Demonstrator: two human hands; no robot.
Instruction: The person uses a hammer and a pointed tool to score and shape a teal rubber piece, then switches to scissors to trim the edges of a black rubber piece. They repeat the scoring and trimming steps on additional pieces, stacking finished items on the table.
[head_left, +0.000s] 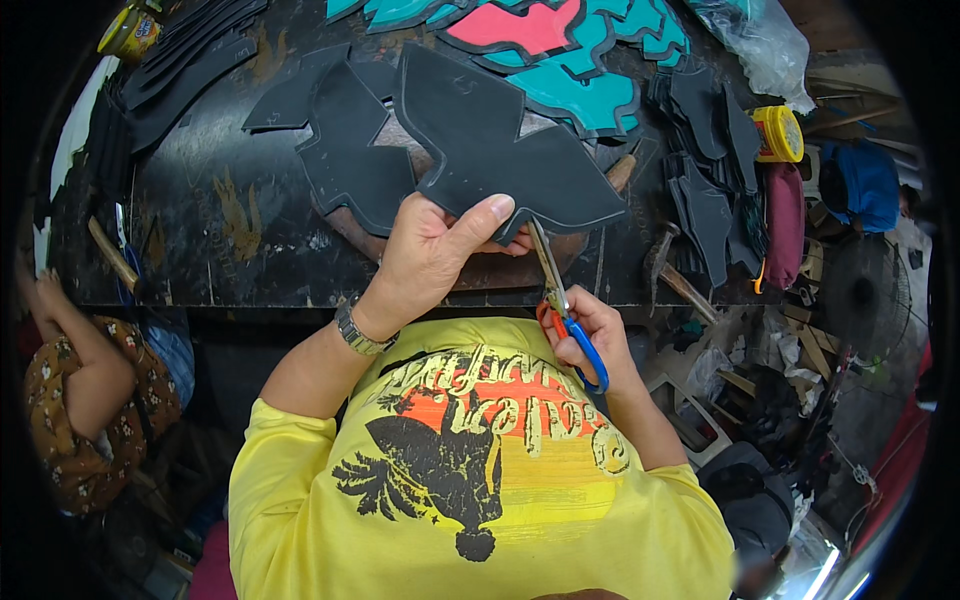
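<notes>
My left hand (pixel 440 240) grips a black cut-out piece of sheet material (pixel 500 130) at its near edge, the thumb lying on top. The other fingers are tucked mostly out of sight beneath it. In my right hand (pixel 590 340) are scissors (pixel 551 270) with one red and one blue handle loop. Their blades point away from me and meet the near edge of the black piece, just right of my left thumb. Under and left of the held piece lies another black cut-out (pixel 345 140) of similar shape.
Teal pieces (pixel 575 95) and a pink piece (pixel 525 28) with black borders lie at the table's far side. Black pieces (pixel 700 200) are stacked right, near a hammer (pixel 680 275) and a yellow-lidded tub (pixel 778 134). Another person's arm (pixel 85 350) shows at left, near a wooden handle (pixel 113 255).
</notes>
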